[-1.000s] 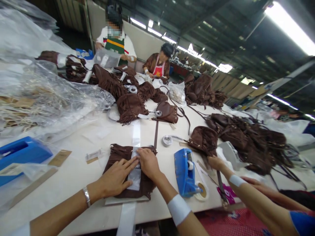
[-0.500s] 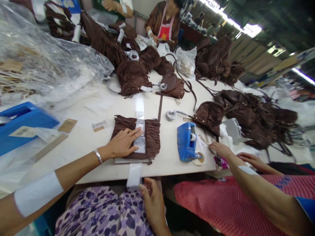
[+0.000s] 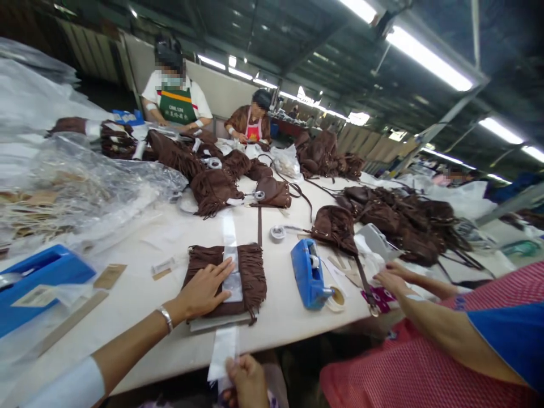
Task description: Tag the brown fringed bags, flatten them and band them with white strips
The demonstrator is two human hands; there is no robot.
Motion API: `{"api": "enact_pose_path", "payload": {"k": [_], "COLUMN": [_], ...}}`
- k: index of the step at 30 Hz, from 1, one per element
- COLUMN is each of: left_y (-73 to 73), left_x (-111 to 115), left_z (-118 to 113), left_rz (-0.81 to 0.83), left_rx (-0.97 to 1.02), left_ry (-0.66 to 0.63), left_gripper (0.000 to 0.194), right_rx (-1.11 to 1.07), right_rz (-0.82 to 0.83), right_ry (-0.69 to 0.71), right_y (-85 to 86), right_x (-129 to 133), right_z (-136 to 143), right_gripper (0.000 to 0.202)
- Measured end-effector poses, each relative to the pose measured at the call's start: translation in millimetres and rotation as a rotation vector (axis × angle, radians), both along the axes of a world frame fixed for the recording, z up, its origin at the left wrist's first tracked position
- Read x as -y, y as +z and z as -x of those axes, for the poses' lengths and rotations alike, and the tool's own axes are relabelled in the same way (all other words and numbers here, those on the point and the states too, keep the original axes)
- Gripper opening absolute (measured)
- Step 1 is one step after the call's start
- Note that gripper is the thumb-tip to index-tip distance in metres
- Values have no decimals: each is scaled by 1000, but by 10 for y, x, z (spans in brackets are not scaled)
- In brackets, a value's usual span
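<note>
Brown bags (image 3: 399, 221) lie heaped across the white counter (image 3: 278, 309), and your fringed bag (image 3: 253, 272) sits flat by the front edge! Your left hand (image 3: 207, 291) spreads over it and its film (image 3: 234, 287), gripping nothing; your right hand (image 3: 249, 378), curled tight, pinches the pale strip (image 3: 224, 351) below. Blue dispenser (image 3: 306, 275) stands to the right.

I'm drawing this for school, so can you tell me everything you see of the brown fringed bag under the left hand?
The dark-brown, suede-looking fringed bag lies flat on the white table, near its front edge. It looks roughly rectangular, with thin fringe strands on its left and right parts. A shiny, pale, plastic-looking strip lies over its middle. The person's bare left hand rests there, partly hiding it. A pale sheet sticks out below.
</note>
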State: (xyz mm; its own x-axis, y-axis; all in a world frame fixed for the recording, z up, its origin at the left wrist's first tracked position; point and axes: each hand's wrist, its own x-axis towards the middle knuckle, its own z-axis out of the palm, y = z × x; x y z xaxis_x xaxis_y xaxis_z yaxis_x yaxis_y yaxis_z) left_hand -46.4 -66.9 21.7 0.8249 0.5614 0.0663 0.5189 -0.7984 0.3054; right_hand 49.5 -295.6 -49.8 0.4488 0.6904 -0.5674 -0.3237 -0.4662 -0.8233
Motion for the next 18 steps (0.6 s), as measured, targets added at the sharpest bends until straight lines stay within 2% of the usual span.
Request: {"api": "enact_pose_path", "payload": {"k": [6, 18], "left_y": [17, -5], "left_x": [10, -11], "left_z": [2, -11], "left_rz": [15, 5], "left_rx": [8, -2], "left_ry": [5, 14], "left_gripper": [70, 70], "right_rx": [-37, -101], "right_rz": [36, 55], "right_ry": [118, -7], "right_y": [-36, -60], "right_x": [21, 67], "right_z": [-33, 17], "right_gripper": [60, 69]}}
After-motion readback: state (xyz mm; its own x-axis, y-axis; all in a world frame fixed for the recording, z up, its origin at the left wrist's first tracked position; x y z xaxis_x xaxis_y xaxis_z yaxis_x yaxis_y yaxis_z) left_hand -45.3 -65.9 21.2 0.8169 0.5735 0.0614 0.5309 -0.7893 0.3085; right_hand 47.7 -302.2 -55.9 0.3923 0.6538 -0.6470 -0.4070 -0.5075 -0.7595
